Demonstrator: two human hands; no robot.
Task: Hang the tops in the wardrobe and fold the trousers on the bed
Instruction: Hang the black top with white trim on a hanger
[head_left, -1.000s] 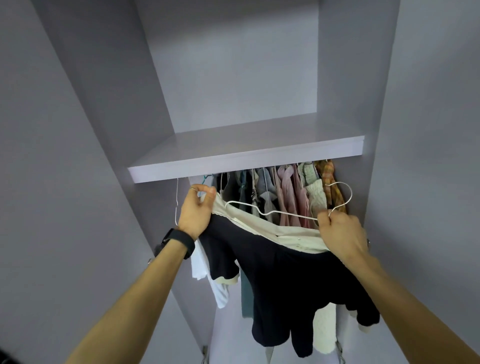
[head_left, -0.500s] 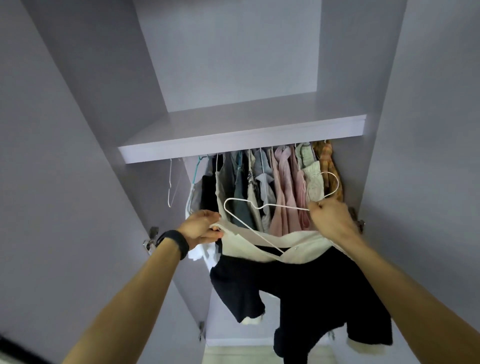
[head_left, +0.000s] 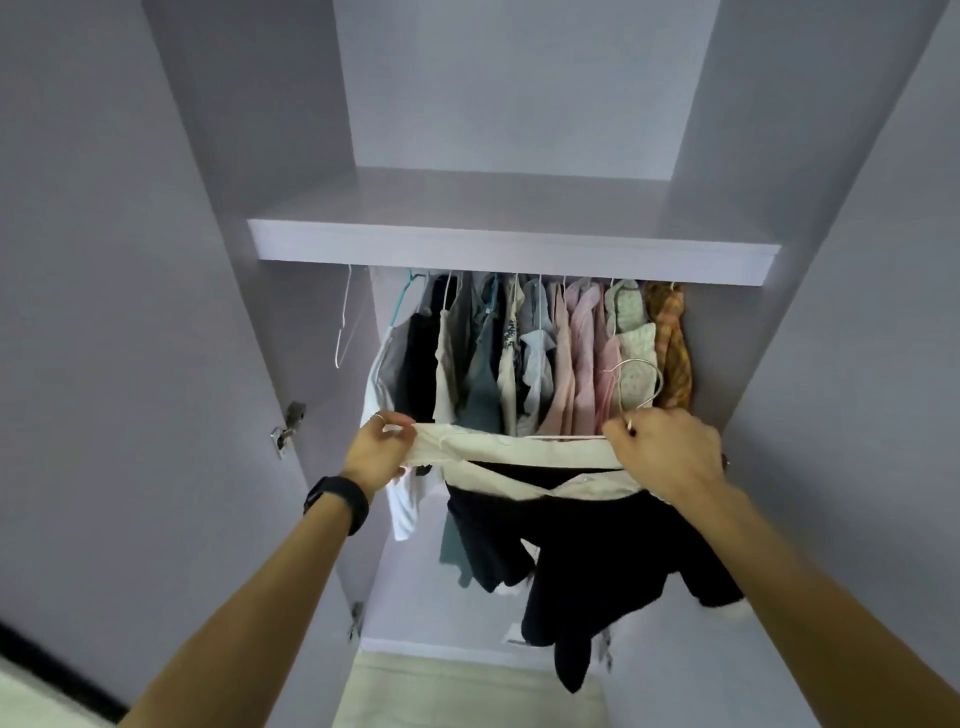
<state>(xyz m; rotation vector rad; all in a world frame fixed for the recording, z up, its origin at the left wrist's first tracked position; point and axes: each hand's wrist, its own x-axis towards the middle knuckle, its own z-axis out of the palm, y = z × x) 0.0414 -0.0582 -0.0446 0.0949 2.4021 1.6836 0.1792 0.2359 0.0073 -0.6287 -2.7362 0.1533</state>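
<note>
Black top (head_left: 597, 545), right at the mouth of the wardrobe (head_left: 270, 145), strung out between your two hands just below the row of hung clothes (head_left: 545, 353) and not yet on the rail. That rail is tucked out of sight under the shelf (head_left: 514, 244), so I'd say you will be hooking partly by feel.

The row looks packed on the right and looser toward the empty hanger (head_left: 343, 322) on the left. Aim for the roomier end, or part the clothes first.

Now the wire hanger (head_left: 641, 384): its hook stands up just above your right hand (head_left: 670, 452), in front of the pink shirts. That hand is curled tight round the hanger's neck and the collar bunched there. Lift from it and turn the hook square to the rail.

Your left hand (head_left: 379, 449), watch (head_left: 337, 501) on the wrist, pinches the far end of the collar. Whether the hanger's shoulder sits inside that pinch, I can't tell. Hold it level so the top doesn't slide off.

As for looks: a dark, limp body hanging low, a broad cream collar pulled taut across the top, and one sleeve dangling right with a pale cuff.
</note>
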